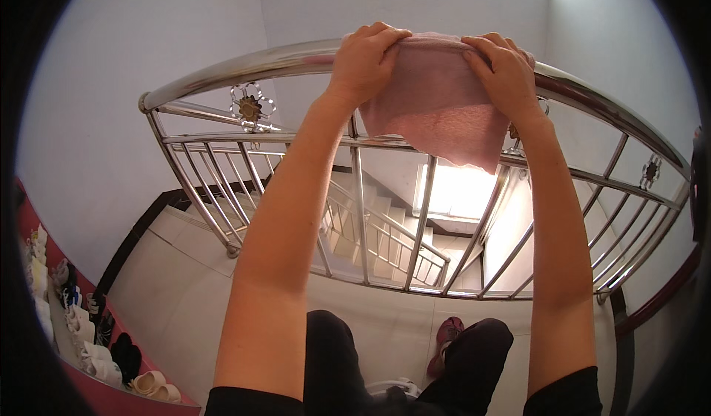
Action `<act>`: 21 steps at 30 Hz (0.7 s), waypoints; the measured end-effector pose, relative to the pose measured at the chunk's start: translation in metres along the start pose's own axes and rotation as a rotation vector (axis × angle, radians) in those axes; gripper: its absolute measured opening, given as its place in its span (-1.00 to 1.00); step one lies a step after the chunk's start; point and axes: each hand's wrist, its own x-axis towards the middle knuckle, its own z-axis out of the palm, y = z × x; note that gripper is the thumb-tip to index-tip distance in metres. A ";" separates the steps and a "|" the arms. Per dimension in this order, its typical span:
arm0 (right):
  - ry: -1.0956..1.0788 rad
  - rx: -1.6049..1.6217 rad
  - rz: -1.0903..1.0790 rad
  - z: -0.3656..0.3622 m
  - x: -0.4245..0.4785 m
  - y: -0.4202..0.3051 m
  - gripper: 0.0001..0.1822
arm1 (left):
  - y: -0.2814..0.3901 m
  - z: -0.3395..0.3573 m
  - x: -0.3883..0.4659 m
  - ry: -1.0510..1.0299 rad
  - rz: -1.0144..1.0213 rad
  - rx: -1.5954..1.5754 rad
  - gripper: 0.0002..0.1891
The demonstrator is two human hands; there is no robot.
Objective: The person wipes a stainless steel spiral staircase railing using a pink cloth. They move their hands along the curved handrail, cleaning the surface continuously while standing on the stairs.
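A pink cloth [439, 99] is draped over the polished metal handrail [239, 71] of a stair railing, its uneven lower edge hanging on the near side. My left hand [369, 57] grips the cloth's left part at the top of the rail, thumb on the near side. On the right part, my right hand [500, 66] holds the cloth against the rail in the same way. The far side of the cloth is hidden behind the rail and my fingers.
Below the railing, a tiled staircase [377, 210] descends past a bright window [458, 191]. A pink shoe rack [128, 396] with several shoes stands at lower left. Metal flower ornaments [251, 107] sit under the handrail. Pale walls rise beyond.
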 end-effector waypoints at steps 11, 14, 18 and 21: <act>-0.144 0.153 -0.045 -0.017 -0.038 -0.009 -0.81 | 0.025 -0.023 -0.021 -0.045 0.093 0.303 -0.78; -0.274 0.258 0.102 -0.031 -0.061 -0.017 -0.81 | 0.051 -0.032 -0.045 -0.200 -0.003 0.204 -0.79; -0.440 0.356 0.049 -0.042 -0.079 -0.019 -0.81 | 0.047 -0.043 -0.070 -0.467 -0.114 -0.042 -0.80; -0.464 0.422 0.031 -0.040 -0.082 -0.020 -0.81 | 0.033 -0.047 -0.079 -0.619 -0.280 -0.351 -0.79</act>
